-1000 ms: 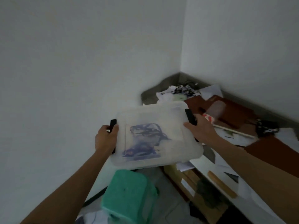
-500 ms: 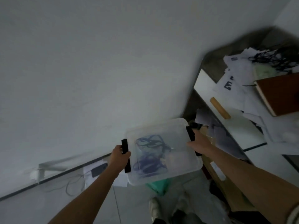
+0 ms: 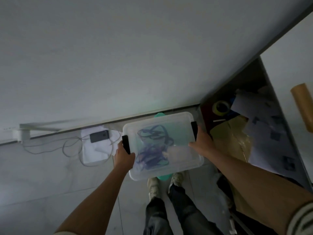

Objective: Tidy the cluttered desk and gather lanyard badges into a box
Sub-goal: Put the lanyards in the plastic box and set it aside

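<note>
I hold a clear plastic box point(image 3: 179, 129) with a lid and black side clips level over the floor, just above a green stool. Tangled blue lanyards point(image 3: 152, 148) show through the lid, with something pale beside them. My left hand point(image 3: 123, 157) grips the box's left edge at the black clip. My right hand point(image 3: 201, 143) grips the right edge below the other clip. The desk point(image 3: 288, 68) stands at the right, its white top partly in view.
A green stool point(image 3: 163, 177) peeks out under the box, by my feet. On the floor to the left lie a dark phone point(image 3: 99, 136) on white paper and loose white cables. Under the desk sit a tape roll point(image 3: 220, 107), papers and a brown bag.
My view has swung down and left, from the desk corner to the floor. The box has come down with both hands still on it, now over the stool.
</note>
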`<action>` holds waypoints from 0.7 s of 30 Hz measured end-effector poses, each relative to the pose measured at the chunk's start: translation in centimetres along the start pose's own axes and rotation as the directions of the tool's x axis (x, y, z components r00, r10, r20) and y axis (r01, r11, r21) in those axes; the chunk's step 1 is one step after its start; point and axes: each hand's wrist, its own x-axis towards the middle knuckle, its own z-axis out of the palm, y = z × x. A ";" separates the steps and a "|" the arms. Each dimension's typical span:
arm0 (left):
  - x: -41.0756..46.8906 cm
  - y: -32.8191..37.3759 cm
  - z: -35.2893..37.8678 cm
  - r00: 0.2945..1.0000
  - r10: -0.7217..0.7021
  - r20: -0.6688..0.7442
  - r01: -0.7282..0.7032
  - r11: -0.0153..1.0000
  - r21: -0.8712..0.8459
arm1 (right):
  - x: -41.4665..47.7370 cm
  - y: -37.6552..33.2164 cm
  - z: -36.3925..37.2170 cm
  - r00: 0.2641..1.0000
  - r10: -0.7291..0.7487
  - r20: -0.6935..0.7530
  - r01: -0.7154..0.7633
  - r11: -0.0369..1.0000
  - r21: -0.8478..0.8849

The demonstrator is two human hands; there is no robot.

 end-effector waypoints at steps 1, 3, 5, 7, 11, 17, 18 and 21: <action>0.1 -0.3 0.4 1.000 -0.009 0.007 0.009 1.000 0.004 | 0.3 0.3 0.4 1.000 0.002 0.007 -0.002 1.000 -0.007; 0.2 -0.6 1.2 0.999 -0.020 0.028 0.020 1.000 0.020 | 0.9 1.0 1.1 0.999 0.018 0.037 -0.017 1.000 -0.026; 0.3 -0.6 1.5 0.998 -0.014 0.054 0.012 0.999 0.049 | 1.0 1.8 1.5 0.997 0.024 0.070 -0.022 0.999 -0.041; 0.2 -0.3 1.3 0.996 -0.003 0.087 -0.002 0.998 0.061 | 1.1 2.2 1.3 0.995 0.001 0.096 0.002 0.999 -0.034; -0.7 0.8 0.3 0.987 -0.014 0.158 -0.006 0.992 0.129 | 0.1 2.3 0.0 0.989 -0.028 0.146 0.031 0.999 -0.016; -3.6 5.5 -1.2 0.972 0.123 0.202 -0.152 0.979 0.134 | -5.4 1.6 -3.7 0.996 -0.084 0.022 0.084 0.996 0.004; -4.4 6.6 -1.4 0.962 0.159 0.223 -0.189 0.974 0.121 | -6.8 1.6 -4.6 0.996 -0.084 -0.001 0.084 0.996 0.005; -7.1 10.1 -1.9 0.924 0.280 0.262 -0.318 0.941 0.117 | -11.3 2.1 -7.3 0.990 -0.107 -0.096 0.110 0.994 0.025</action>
